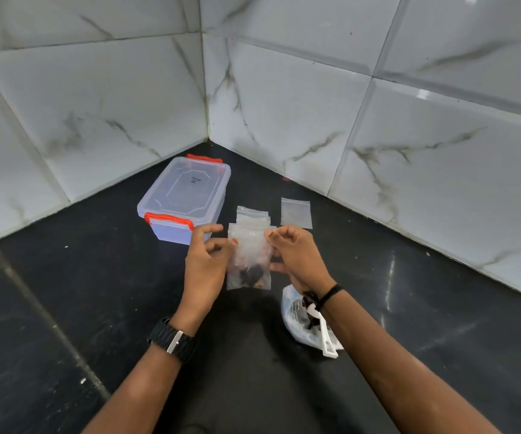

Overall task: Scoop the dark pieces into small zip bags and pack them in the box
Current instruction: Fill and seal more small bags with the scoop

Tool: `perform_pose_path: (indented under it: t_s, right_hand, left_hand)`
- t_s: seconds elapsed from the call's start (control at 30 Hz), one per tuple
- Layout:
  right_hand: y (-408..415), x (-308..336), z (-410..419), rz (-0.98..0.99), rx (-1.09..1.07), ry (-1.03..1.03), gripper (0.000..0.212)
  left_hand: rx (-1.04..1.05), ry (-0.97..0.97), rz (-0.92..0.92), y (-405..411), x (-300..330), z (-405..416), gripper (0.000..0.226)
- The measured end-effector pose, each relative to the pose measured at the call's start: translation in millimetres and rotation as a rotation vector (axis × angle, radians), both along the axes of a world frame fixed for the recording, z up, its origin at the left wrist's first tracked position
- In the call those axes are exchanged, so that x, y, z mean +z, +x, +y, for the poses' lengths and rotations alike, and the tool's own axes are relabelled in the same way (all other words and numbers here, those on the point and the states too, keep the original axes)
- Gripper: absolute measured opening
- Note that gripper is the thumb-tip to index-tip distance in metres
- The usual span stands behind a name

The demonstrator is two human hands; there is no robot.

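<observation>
While the left side of the dark counter (65, 308) is just bare black stone, the clear plastic box (185, 200) sits back near the tiled corner with its lid on and red clips (168, 219) at both ends. The left hand (206, 264), black watch (173, 339) on the wrist, pinches the upper left edge of a small zip bag (249, 258) with curled fingers, partly covering the box's near corner. The bag hangs upright between both hands, dark pieces (252, 275) settled at its bottom. Behind it lies a little stack of empty zip bags (252, 214), half hidden, and one more empty bag (296, 213) just to their right. The right hand (296, 258) pinches the bag's upper right edge. Under that wrist sits a crumpled clear plastic bag (293, 321) with dark stuff and a white scoop (328, 339).
</observation>
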State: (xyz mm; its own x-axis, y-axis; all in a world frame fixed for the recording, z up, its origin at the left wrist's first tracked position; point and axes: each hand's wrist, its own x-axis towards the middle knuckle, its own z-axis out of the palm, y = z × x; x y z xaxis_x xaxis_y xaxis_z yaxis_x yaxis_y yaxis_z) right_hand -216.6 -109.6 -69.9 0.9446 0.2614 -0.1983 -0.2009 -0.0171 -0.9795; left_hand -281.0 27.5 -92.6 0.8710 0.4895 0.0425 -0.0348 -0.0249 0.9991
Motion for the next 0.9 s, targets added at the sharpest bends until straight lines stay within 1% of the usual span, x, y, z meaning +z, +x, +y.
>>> perform_pose_path:
  t_s: [0.1, 0.2, 0.27, 0.33, 0.4, 0.47, 0.53, 0.63, 0.73, 0.83, 0.9]
  right_hand:
    - [24.0, -14.7, 6.1, -0.030, 0.004, -0.145, 0.010]
    - [40.4, -31.2, 4.1, -0.009, 0.036, -0.294, 0.024]
    - [46.7, -39.1, -0.1, 0.015, 0.116, -0.358, 0.027]
    - [50.0, -44.9, -4.6, 0.018, 0.227, -0.404, 0.025]
    - [51.2, -48.9, -7.6, -0.009, 0.294, -0.431, 0.033]
    - [53.1, -52.7, -8.1, -0.034, 0.291, -0.455, 0.039]
    - [55.3, -54.6, -6.9, -0.047, 0.280, -0.495, 0.035]
    - [55.4, -55.0, -5.5, -0.088, 0.323, -0.598, 0.021]
    - [54.3, -49.3, -5.7, -0.115, 0.371, -0.640, 0.023]
    - [62.0, -40.1, -9.4, -0.141, 0.379, -0.659, 0.020]
    - [72.1, -33.4, -13.3, -0.143, 0.365, -0.659, 0.019]
  left_hand:
    - [-0.020, 0.180, 0.049, 14.0, -11.6, 4.8, 0.018]
    - [-0.077, 0.315, 0.129, 22.5, -27.3, 4.6, 0.022]
    - [-0.141, 0.411, 0.175, 26.6, -36.8, 5.1, 0.025]
    - [-0.222, 0.482, 0.225, 27.1, -42.3, 5.2, 0.035]
    - [-0.286, 0.551, 0.254, 26.4, -45.1, 5.8, 0.048]
    - [-0.321, 0.604, 0.265, 24.5, -45.7, 6.1, 0.053]
    - [-0.329, 0.658, 0.270, 23.6, -46.2, 6.5, 0.055]
    - [-0.351, 0.740, 0.308, 24.1, -48.3, 9.1, 0.057]
    - [-0.334, 0.777, 0.350, 24.3, -47.5, 11.0, 0.057]
    - [-0.246, 0.788, 0.302, 31.0, -41.5, 7.3, 0.049]
    - [-0.235, 0.762, 0.235, 42.5, -36.5, 2.8, 0.044]
